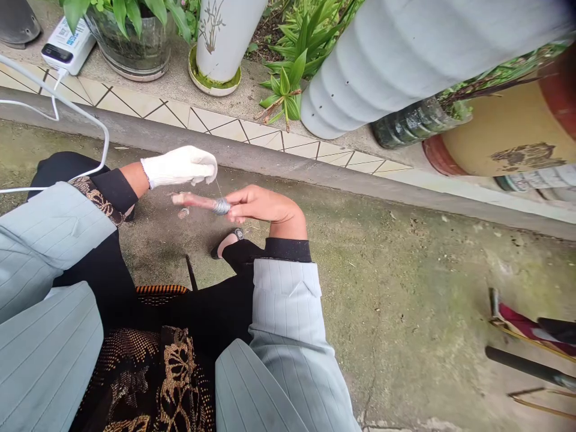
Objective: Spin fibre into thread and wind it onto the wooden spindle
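My left hand (182, 166) wears a white knit glove, and its curled fingers pinch the end of a thin strand. That strand (218, 185) runs down, pulled fairly straight, to a grey winding (221, 206) of thread or wire wrapped round a stick. Bare and closed, my right hand (261, 204) grips the stick at the wound part. The reddish-brown stick (198, 201) points left, below the gloved hand, and its near end is hidden by my right fingers. A small pale stub (183, 213) shows beside the stick's far end; I cannot tell whether it is part of it.
A tiled ledge (216, 124) ahead bears a glass pot (139, 51), a tall white vase (220, 42), a ribbed grey planter (382, 66) and a white device (69, 45) with a cable. Concrete ground (396, 288) lies below. Folded chair-like parts (531, 336) stand at right.
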Action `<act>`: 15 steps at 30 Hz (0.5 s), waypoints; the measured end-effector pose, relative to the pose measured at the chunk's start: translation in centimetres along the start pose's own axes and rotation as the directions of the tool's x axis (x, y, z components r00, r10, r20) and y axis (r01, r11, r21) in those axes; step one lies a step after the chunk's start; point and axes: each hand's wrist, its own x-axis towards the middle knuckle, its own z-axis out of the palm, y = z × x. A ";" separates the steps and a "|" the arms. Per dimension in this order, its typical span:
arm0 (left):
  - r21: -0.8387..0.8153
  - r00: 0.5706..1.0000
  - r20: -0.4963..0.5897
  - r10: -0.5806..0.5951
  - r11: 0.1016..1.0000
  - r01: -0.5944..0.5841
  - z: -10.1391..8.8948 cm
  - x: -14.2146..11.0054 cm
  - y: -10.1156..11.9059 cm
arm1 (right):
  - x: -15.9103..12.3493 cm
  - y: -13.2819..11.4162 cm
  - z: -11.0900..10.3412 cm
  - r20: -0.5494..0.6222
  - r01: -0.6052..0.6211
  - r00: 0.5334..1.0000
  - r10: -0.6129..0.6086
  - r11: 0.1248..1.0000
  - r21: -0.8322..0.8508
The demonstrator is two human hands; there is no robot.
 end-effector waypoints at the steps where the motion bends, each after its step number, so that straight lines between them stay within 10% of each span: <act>1: -0.017 1.000 0.007 0.009 1.000 -0.008 0.1 0.0 -0.1 | -0.3 0.0 0.0 -0.082 0.065 0.995 -0.061 0.997 0.044; 4: -0.099 0.996 0.094 0.008 0.995 0.002 0.5 0.0 -0.7 | -0.7 0.3 0.1 -0.405 0.253 0.893 -0.194 0.963 0.096; 11: -0.062 0.982 0.188 -0.013 0.998 0.025 0.9 -0.2 -0.1 | 0.5 1.0 -1.3 -0.895 0.348 0.409 -0.175 0.937 -0.024; 15: -0.057 0.983 0.183 0.011 0.998 0.000 0.6 -0.6 1.5 | 1.3 2.1 -2.1 -0.936 0.237 0.343 -0.081 0.971 0.003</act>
